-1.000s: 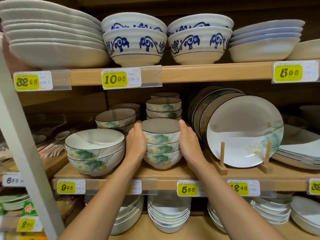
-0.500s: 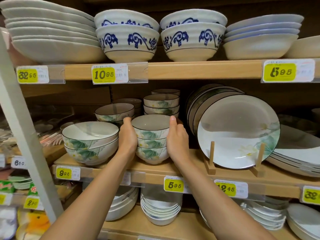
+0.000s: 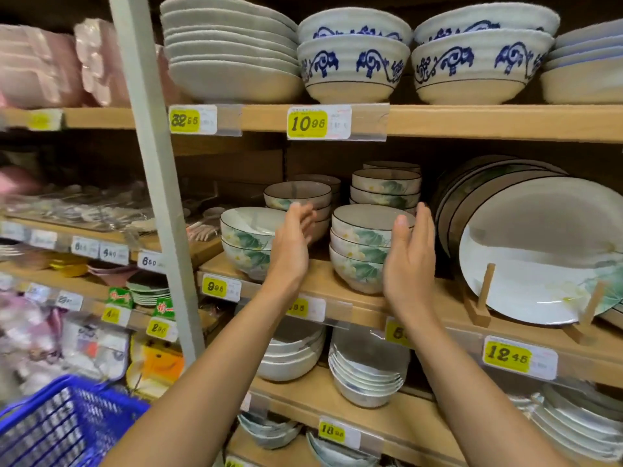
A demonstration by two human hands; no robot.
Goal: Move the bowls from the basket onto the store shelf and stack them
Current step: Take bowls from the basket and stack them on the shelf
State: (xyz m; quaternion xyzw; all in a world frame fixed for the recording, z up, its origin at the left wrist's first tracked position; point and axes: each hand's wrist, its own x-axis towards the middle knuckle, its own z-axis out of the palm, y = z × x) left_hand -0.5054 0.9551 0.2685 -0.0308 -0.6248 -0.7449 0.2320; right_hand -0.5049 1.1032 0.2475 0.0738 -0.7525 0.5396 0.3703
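Head view: three stacked bowls (image 3: 362, 247) stand on the shelf (image 3: 337, 288) between the left hand (image 3: 291, 244) and right hand (image 3: 409, 254), each grip loose, holding nothing. It would be best to confirm they nest level before reaching for the basket (image 3: 67, 419), near left.

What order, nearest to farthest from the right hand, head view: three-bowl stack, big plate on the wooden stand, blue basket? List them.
1. Three-bowl stack: just left of the right hand.
2. Big plate: on its stand, to the right.
3. Blue basket: bottom left corner, far below.
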